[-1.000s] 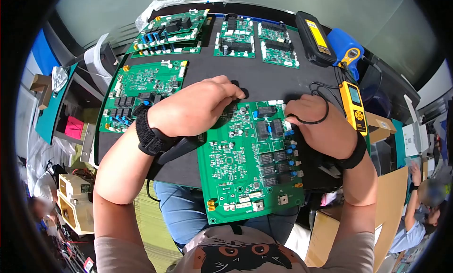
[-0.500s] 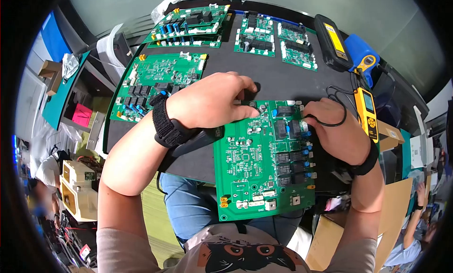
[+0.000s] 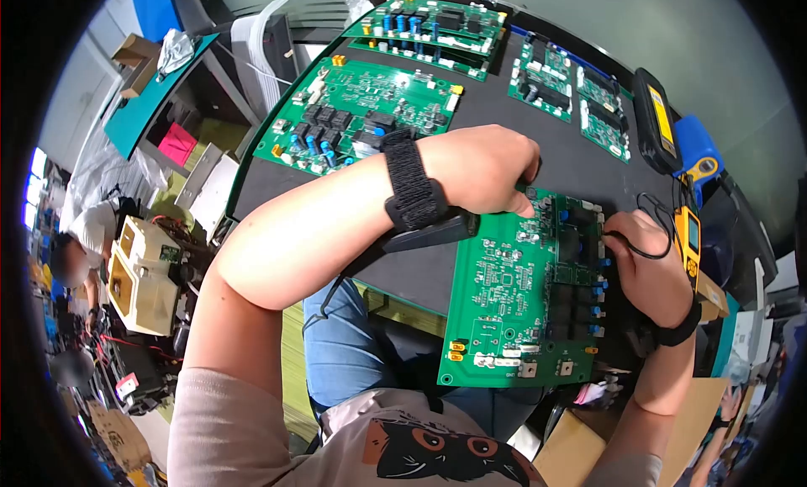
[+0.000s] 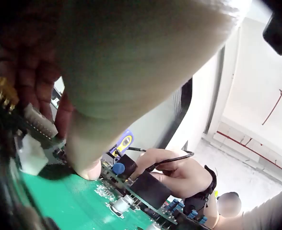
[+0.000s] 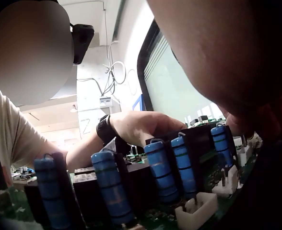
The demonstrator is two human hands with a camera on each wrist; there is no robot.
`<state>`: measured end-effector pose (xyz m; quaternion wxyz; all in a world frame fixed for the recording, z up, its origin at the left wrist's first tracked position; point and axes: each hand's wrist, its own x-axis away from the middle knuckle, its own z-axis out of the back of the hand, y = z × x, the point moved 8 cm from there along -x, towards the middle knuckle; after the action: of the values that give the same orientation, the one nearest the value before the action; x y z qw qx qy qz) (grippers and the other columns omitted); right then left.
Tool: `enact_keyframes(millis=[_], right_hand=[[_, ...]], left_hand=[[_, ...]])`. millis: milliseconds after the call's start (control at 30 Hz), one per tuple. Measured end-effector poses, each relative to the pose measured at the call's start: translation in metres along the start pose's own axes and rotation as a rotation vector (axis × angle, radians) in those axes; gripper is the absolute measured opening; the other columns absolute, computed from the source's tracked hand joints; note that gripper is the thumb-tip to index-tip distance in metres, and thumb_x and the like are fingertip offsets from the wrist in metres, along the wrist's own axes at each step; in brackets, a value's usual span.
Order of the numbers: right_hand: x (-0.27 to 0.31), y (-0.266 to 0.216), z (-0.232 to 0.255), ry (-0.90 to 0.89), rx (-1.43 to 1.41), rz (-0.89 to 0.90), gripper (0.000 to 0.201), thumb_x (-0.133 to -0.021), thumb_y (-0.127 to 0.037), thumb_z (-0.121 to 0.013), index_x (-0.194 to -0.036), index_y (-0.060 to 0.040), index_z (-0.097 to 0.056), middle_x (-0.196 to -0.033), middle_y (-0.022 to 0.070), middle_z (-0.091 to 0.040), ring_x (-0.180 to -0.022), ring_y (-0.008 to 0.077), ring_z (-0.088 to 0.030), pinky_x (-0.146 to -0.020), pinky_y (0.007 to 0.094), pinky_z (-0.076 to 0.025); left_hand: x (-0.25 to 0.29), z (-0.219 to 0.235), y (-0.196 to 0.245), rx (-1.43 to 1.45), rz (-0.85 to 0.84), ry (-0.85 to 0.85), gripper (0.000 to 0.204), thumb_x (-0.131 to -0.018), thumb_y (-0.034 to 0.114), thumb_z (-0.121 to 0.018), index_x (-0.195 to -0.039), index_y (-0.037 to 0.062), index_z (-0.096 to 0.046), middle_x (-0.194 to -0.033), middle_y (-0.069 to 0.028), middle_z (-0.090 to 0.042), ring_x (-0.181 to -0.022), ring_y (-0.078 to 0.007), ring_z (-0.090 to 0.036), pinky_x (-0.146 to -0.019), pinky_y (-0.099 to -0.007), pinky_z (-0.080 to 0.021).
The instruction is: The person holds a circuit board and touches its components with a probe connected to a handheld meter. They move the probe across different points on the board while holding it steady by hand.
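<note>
A large green circuit board (image 3: 481, 314) with black relays and blue cylindrical parts extends over the person's lap. The left hand (image 3: 492, 169) grips its far left corner. In the left wrist view, the thumb presses on the board's face (image 4: 69, 201), and the other fingers curl behind the edge. At the board's right edge is the right hand (image 3: 646, 264), fingers bent, pinching a black cable (image 3: 643, 250) that loops over the knuckles. The cable's end is hidden at the fingertips. Blue cylindrical parts (image 5: 162, 170) stand close before the right wrist camera.
Another circuit board (image 3: 370, 96) lies left of the left forearm, with stacked boards (image 3: 437, 24) behind. Smaller boards (image 3: 542, 76) sit at the back. A yellow handheld meter (image 3: 688, 247), black case (image 3: 657, 121) and blue device (image 3: 702, 150) line the right side.
The head view has turned, shifting the scene rightward. The left thumb has come onto the board's face at its far left corner. The right hand stays at the right edge with the cable.
</note>
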<state>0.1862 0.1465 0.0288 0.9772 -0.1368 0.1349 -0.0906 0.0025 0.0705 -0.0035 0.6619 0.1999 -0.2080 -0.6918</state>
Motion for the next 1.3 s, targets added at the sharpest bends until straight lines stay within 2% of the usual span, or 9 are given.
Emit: enact_keyframes(millis=[100, 400, 500, 667, 833, 1000, 1067, 1233, 1300], right_hand=[[-0.002, -0.006, 0.000, 0.003, 0.008, 0.049, 0.017, -0.084, 0.011, -0.067, -0.097, 0.0015, -0.061, -0.086, 0.0200, -0.064, -0.084, 0.0411, -0.061, -0.075, 0.0455, -0.050], [0.002, 0.006, -0.001, -0.015, -0.019, -0.036, 0.018, -0.082, 0.011, -0.068, -0.097, 0.0006, -0.064, -0.089, 0.0202, -0.064, -0.087, 0.0421, -0.062, -0.077, 0.0460, -0.052], [0.001, 0.001, 0.002, 0.028, -0.033, -0.021, 0.017, -0.084, 0.009, -0.068, -0.097, -0.0002, -0.064, -0.088, 0.0199, -0.064, -0.087, 0.0418, -0.063, -0.077, 0.0464, -0.052], [0.003, 0.001, 0.002, 0.054, -0.032, 0.026, 0.017, -0.087, 0.003, -0.071, -0.097, -0.0054, -0.060, -0.085, 0.0143, -0.062, -0.084, 0.0387, -0.062, -0.073, 0.0466, -0.050], [0.003, -0.001, 0.002, 0.062, -0.001, 0.043, 0.017, -0.087, 0.003, -0.070, -0.096, -0.0056, -0.058, -0.084, 0.0143, -0.060, -0.084, 0.0381, -0.061, -0.073, 0.0466, -0.050], [0.005, 0.005, 0.000, 0.054, -0.011, 0.026, 0.018, -0.085, 0.005, -0.068, -0.097, -0.0058, -0.058, -0.085, 0.0147, -0.061, -0.086, 0.0377, -0.062, -0.074, 0.0469, -0.051], [0.005, 0.009, -0.004, 0.009, -0.025, 0.029, 0.014, -0.091, 0.001, -0.069, -0.101, -0.0043, -0.061, -0.090, 0.0144, -0.062, -0.088, 0.0378, -0.062, -0.075, 0.0444, -0.050], [0.005, 0.010, -0.002, -0.003, 0.001, -0.005, 0.009, -0.093, -0.004, -0.067, -0.100, -0.0055, -0.062, -0.089, 0.0135, -0.063, -0.088, 0.0370, -0.062, -0.076, 0.0454, -0.051], [0.006, 0.009, 0.000, 0.032, -0.016, 0.014, 0.009, -0.092, -0.003, -0.067, -0.099, -0.0062, -0.061, -0.088, 0.0123, -0.063, -0.087, 0.0358, -0.062, -0.074, 0.0456, -0.051]], left_hand=[[-0.001, 0.000, -0.001, 0.014, 0.009, -0.011, 0.047, -0.087, 0.031, -0.085, -0.115, -0.0024, -0.068, -0.096, -0.0205, -0.073, -0.093, -0.0398, -0.071, -0.081, -0.0453, -0.055], [-0.001, 0.000, 0.001, 0.044, 0.017, -0.028, 0.039, -0.090, 0.027, -0.083, -0.111, -0.0022, -0.068, -0.090, -0.0192, -0.072, -0.087, -0.0382, -0.070, -0.077, -0.0445, -0.054], [0.001, 0.002, 0.001, 0.050, -0.013, 0.016, 0.039, -0.090, 0.027, -0.083, -0.111, -0.0025, -0.067, -0.089, -0.0189, -0.072, -0.086, -0.0373, -0.070, -0.076, -0.0439, -0.054], [0.001, 0.002, 0.000, 0.057, 0.043, -0.013, 0.041, -0.090, 0.030, -0.084, -0.108, -0.0039, -0.068, -0.088, -0.0188, -0.071, -0.084, -0.0349, -0.070, -0.075, -0.0422, -0.054], [0.001, 0.002, -0.001, 0.081, 0.096, -0.027, 0.042, -0.090, 0.030, -0.084, -0.108, -0.0046, -0.068, -0.088, -0.0179, -0.071, -0.083, -0.0331, -0.069, -0.075, -0.0407, -0.054], [0.002, 0.002, 0.000, 0.046, 0.064, -0.006, 0.040, -0.090, 0.029, -0.084, -0.108, -0.0035, -0.068, -0.090, -0.0176, -0.071, -0.081, -0.0325, -0.069, -0.074, -0.0408, -0.054], [0.003, 0.003, -0.002, 0.072, 0.101, 0.001, 0.040, -0.090, 0.029, -0.084, -0.108, -0.0027, -0.068, -0.088, -0.0162, -0.071, -0.080, -0.0298, -0.068, -0.073, -0.0396, -0.054], [0.004, 0.007, 0.003, 0.060, 0.130, -0.054, 0.040, -0.089, 0.029, -0.086, -0.108, -0.0022, -0.069, -0.086, -0.0132, -0.071, -0.078, -0.0232, -0.068, -0.072, -0.0364, -0.054], [0.005, 0.006, -0.001, 0.082, 0.198, -0.081, 0.040, -0.089, 0.029, -0.086, -0.109, -0.0024, -0.070, -0.086, -0.0118, -0.072, -0.078, -0.0215, -0.068, -0.072, -0.0358, -0.054]])
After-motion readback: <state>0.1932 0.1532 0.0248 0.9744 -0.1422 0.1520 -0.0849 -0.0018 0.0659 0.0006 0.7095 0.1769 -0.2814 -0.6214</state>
